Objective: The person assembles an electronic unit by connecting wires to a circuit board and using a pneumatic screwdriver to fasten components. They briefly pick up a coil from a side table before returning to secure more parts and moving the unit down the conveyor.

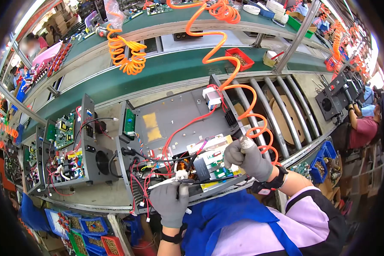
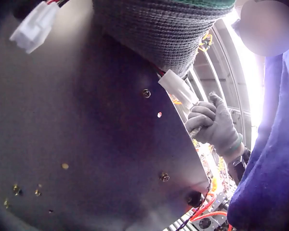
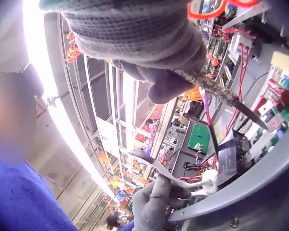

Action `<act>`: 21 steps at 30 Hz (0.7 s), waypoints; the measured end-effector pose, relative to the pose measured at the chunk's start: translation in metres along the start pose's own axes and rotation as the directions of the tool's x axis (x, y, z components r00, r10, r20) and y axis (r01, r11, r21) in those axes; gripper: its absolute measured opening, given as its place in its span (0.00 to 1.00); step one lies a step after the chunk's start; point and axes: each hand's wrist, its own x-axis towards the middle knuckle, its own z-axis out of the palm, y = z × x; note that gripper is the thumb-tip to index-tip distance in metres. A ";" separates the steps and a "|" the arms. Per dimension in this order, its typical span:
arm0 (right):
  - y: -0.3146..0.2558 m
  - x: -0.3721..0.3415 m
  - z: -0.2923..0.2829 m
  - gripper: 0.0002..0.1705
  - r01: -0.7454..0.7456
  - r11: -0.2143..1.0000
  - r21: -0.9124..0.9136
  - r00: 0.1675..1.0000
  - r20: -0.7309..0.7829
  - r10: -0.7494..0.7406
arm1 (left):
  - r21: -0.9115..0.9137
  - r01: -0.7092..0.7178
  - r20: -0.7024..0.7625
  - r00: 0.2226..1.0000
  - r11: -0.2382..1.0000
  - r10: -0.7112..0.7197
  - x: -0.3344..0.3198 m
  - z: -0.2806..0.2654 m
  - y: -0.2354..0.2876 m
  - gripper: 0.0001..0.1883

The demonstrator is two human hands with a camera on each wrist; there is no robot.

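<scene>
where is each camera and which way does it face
Head: worn there, looking forward and down at the grey case; left grip, right grip, forearms show.
Left wrist: worn there, facing a dark panel; left cuff, right grip show.
Right wrist: worn there, facing the knife and case; both grips show.
Head and right wrist share both grips and the case.

Knife-like tool (image 3: 222,93), R hand (image 1: 248,158): mottled, rough-looking handle (image 3: 202,83) gripped in fist, narrow dk blade (image 3: 251,116) slanting twd the boards (image 1: 219,164); can't tell if tip touches. Flat white strip (image 1: 161,184) lies against L hand (image 1: 170,204), pinched or not unclear, & runs to white block (image 1: 181,174) just beside a blk box-shaped part (image 1: 202,169). Dk grey metal chassis (image 1: 181,109) lies flat, open side up, w/ boards, blk part & red wires (image 1: 191,123) inside.
</scene>
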 end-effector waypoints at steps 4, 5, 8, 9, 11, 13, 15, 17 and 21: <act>0.008 -0.001 -0.005 0.42 0.026 0.998 0.063 1.000 -0.003 -0.026 | -0.011 0.000 0.003 1.000 1.000 0.000 0.000 -0.001 0.000 0.12; 0.009 -0.002 -0.005 0.40 0.060 0.994 0.089 0.998 -0.008 -0.060 | -0.011 0.001 0.005 1.000 1.000 -0.001 0.000 -0.001 0.000 0.12; 0.011 -0.003 -0.005 0.37 0.124 0.983 0.137 0.992 -0.015 -0.123 | -0.006 -0.001 0.009 1.000 1.000 0.001 0.000 -0.001 -0.001 0.12; 0.011 -0.002 -0.005 0.37 0.121 0.984 0.132 0.993 -0.009 -0.121 | -0.006 -0.002 0.008 1.000 1.000 0.002 -0.001 -0.002 -0.001 0.12; 0.013 -0.001 -0.005 0.38 0.089 0.990 0.111 0.996 -0.014 -0.088 | -0.006 -0.007 0.005 1.000 1.000 0.007 -0.001 -0.001 -0.001 0.12; 0.017 0.001 -0.003 0.40 0.029 0.997 0.078 0.999 -0.034 -0.027 | -0.031 -0.020 -0.009 1.000 0.999 0.020 0.000 0.001 -0.002 0.12; 0.006 0.007 0.007 0.39 -0.020 0.993 0.119 0.992 -0.120 0.034 | -0.035 -0.025 -0.014 1.000 0.999 0.024 -0.002 0.000 -0.004 0.13; 0.000 0.016 0.008 0.39 -0.011 0.992 0.129 0.984 -0.177 0.034 | -0.020 -0.028 -0.009 1.000 0.999 0.028 -0.003 0.000 -0.003 0.13; 0.016 -0.003 0.008 0.39 0.178 0.977 -0.114 0.982 -0.048 -0.184 | -0.047 -0.035 -0.060 0.998 0.998 0.032 0.001 0.002 -0.001 0.11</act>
